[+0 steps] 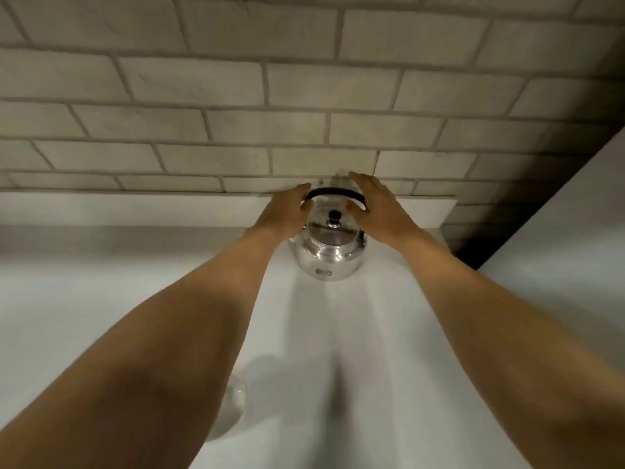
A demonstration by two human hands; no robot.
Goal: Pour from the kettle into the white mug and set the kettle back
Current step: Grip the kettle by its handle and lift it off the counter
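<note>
Two hands flank the kettle (327, 247), upright on the white surface (355, 333) between them. Left hand (287, 211) and right hand (375, 208) both spread, fingers touching the black handle (334, 192), neither closed round it. Mug (233, 406) blurred beneath left forearm: elbow could knock it.

Kettle (327, 247) sits on the surface (338, 333), far side, just in front of the brick wall (236, 96). Its handle (334, 194) arcs over the lid knob (334, 216). Left hand (287, 214) is at the kettle's left, touching the handle end; right hand (378, 208) is at its right, by the other end. Both forearms reach in from the near edge. White mug (233, 401) is near side, left of centre, partly hidden behind the left forearm, well apart from the kettle. A panel (575, 231) stands at right.
</note>
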